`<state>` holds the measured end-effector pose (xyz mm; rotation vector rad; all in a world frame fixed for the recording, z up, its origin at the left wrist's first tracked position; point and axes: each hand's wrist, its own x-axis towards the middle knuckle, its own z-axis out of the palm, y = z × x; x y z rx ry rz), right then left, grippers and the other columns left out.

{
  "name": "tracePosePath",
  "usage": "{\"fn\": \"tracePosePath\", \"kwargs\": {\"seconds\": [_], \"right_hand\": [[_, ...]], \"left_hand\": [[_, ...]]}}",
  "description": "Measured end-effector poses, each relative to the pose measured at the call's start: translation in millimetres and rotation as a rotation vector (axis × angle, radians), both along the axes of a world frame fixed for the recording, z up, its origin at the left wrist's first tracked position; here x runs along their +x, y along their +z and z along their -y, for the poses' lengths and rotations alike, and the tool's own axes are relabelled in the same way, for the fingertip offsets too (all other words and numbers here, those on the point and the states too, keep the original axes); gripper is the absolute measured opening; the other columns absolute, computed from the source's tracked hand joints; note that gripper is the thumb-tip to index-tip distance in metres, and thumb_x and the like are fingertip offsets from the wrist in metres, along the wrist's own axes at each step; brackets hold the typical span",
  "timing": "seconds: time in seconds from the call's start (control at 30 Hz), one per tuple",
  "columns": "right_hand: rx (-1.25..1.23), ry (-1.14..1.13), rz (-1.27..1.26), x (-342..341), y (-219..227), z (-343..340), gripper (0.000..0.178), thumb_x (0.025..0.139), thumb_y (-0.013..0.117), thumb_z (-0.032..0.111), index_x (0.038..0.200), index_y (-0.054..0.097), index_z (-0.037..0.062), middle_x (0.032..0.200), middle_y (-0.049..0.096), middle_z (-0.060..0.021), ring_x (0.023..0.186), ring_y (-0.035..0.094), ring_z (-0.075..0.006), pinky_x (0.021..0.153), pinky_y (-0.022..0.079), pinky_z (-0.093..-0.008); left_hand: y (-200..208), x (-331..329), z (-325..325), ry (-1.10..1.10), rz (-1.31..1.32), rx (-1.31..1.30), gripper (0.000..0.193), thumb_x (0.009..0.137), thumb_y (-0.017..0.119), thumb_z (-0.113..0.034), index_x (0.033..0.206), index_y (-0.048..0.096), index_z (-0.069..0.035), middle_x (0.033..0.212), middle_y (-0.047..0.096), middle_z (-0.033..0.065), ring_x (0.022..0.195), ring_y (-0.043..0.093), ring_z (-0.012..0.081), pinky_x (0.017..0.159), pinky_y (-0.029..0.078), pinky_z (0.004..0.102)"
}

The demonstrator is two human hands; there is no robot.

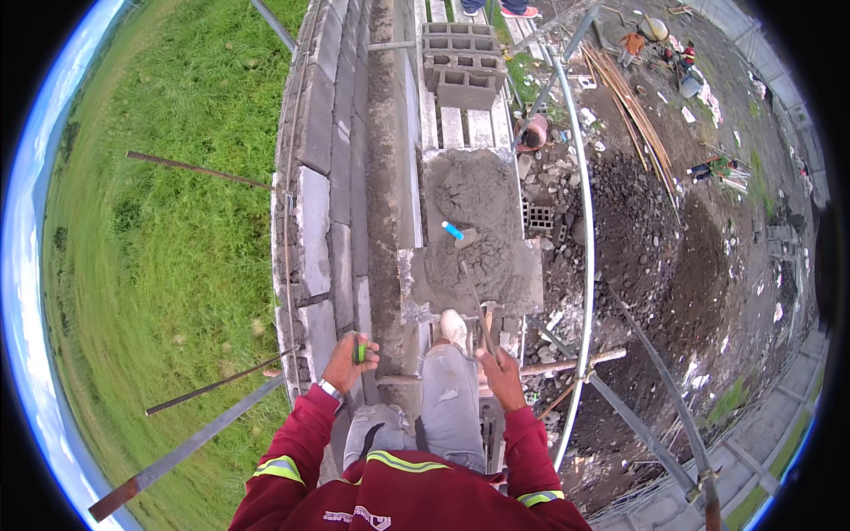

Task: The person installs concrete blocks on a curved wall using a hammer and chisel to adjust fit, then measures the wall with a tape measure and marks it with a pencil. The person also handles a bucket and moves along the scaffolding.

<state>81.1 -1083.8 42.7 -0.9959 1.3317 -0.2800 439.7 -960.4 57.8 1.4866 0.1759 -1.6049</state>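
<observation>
My left hand, with a watch at its wrist, is closed around a small green-and-black object by the block wall. Its exact kind is hard to make out. In my right hand, beside my right knee, is a long narrow tool pointing away from me toward the mortar; a wood-coloured piece shows beside it. Wet grey mortar lies heaped on a board in front of my white shoe. A trowel with a blue handle rests in the mortar.
Hollow blocks are stacked on the planks beyond the mortar. Rebar juts from the wall over grass at left. Scaffold pipes stand at right above rubble ground. Other people are at the far right and top.
</observation>
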Motion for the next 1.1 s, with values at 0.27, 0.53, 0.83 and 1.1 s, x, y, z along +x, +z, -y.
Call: {"fn": "tracePosePath", "kwargs": {"seconds": [0.27,0.53,0.83,1.1], "right_hand": [[-0.066,0.123,-0.811,-197.0,-122.3,-63.8,0.075,0.101,0.06,0.065,0.095,0.075,-0.0078,0.08,0.069,-0.0223,0.076,0.069,-0.0332,0.072,0.052,-0.0502],[0.371,-0.134,-0.596,-209.5,-86.0,-65.1,0.059,0.104,0.059,0.054,0.12,0.073,-0.0004,0.092,0.073,-0.0161,0.075,0.068,-0.028,0.068,0.054,-0.0454],[0.102,-0.815,-0.445,7.3,-49.9,7.7,0.062,0.102,0.061,0.066,0.091,0.069,0.0053,0.066,0.046,0.001,0.055,0.042,-0.0132,0.051,0.034,-0.0301],[0.075,-0.837,-0.187,219.9,108.4,135.7,0.05,0.108,0.056,0.057,0.096,0.065,0.0097,0.061,0.034,0.0068,0.047,0.033,-0.0078,0.044,0.028,-0.0269]], "left_hand": [[54.1,13.9,-13.6,-0.174,0.353,0.008,0.038,0.096,0.069,-0.028,0.127,0.065,-0.007,0.101,0.063,0.0031,0.087,0.06,0.0134,0.073,0.051,0.0288],[63.8,101.4,100.3,-0.195,0.564,-0.012,0.039,0.087,0.084,-0.036,0.109,0.068,-0.008,0.086,0.065,0.0046,0.082,0.063,0.0157,0.071,0.052,0.0324],[-28.9,281.9,343.0,-1.126,1.059,0.126,0.071,0.084,0.07,-0.057,0.124,0.069,0.003,0.126,0.071,0.0319,0.121,0.067,0.0476,0.104,0.053,0.051],[-92.5,400.0,458.2,-0.948,0.823,0.289,0.053,0.088,0.069,-0.047,0.11,0.077,0.001,0.12,0.074,0.0302,0.092,0.076,0.0416,0.081,0.06,0.0524]]}}
